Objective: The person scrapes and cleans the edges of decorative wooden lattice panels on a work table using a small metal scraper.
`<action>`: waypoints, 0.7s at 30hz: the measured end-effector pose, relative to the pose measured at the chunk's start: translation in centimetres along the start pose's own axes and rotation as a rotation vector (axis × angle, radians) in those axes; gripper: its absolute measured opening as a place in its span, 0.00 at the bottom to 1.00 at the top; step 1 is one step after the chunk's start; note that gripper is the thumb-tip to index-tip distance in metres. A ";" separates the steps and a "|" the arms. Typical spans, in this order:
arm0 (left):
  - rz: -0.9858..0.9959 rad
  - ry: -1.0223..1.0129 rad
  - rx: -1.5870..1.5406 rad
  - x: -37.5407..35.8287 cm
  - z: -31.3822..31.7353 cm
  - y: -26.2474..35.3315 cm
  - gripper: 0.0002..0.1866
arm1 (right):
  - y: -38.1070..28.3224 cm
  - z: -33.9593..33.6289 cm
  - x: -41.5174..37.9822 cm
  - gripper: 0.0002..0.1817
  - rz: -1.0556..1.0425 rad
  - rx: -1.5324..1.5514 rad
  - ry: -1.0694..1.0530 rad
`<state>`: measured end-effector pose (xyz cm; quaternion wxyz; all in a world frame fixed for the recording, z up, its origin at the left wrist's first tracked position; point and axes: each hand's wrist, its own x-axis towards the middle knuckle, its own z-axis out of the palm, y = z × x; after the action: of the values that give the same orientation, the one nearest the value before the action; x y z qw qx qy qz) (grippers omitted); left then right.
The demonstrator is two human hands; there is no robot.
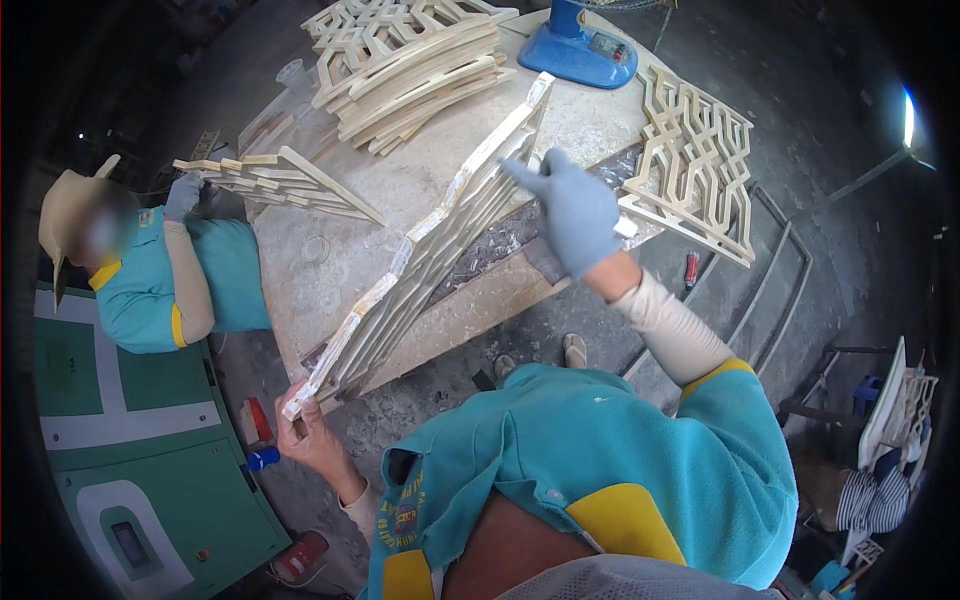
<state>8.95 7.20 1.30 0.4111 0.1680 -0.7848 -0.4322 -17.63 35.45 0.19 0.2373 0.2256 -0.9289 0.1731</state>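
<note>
A pale wooden lattice panel [412, 240] stands on edge, slanting across the near side of the table. My bare left hand [308, 440] is closed on its lower left corner. My right hand [578, 215], in a grey glove, is beside the panel's upper part, index finger stretched toward the slats and the other fingers curled. A small white end [626, 228] shows at the outer side of that glove; I cannot tell what the curled fingers hold. The worktable [335, 265] has a pale, marked top.
Lattice panels are stacked [415, 80] at the back, near a blue fan base [578, 52]. Another lattice panel [695, 165] lies at the right edge. A co-worker [165, 260] at left holds a lattice panel [285, 180]. A green cabinet [140, 430] stands lower left; a red-handled tool [691, 270] is at right.
</note>
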 end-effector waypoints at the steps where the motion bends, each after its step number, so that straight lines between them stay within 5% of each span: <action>1: -0.003 -0.003 0.002 0.0 -0.1 0.0 0.16 | -0.7 -0.4 -0.6 0.31 -0.059 0.033 -0.020; 5: 0.013 0.004 0.017 0.0 0.0 0.1 0.16 | 1.0 -0.7 0.2 0.31 -0.047 0.220 -0.015; 7: 0.003 0.001 0.019 -0.1 0.0 0.3 0.16 | 2.4 -0.6 1.8 0.31 0.096 0.076 -0.018; 12: 0.028 0.005 0.039 0.0 0.2 0.5 0.15 | -0.1 -0.4 -0.3 0.24 0.032 -0.021 -0.065; 15: -0.024 0.013 0.089 0.4 0.0 0.6 0.17 | 0.0 0.3 -1.4 0.22 -0.034 0.361 -0.058; 21: -0.046 0.029 0.032 1.9 0.0 0.0 0.13 | 1.4 7.4 -0.9 0.22 0.397 0.735 0.342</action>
<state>7.83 6.00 2.24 0.4098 0.1990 -0.7815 -0.4263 -20.35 33.73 -6.71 0.2537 0.0805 -0.7784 0.5685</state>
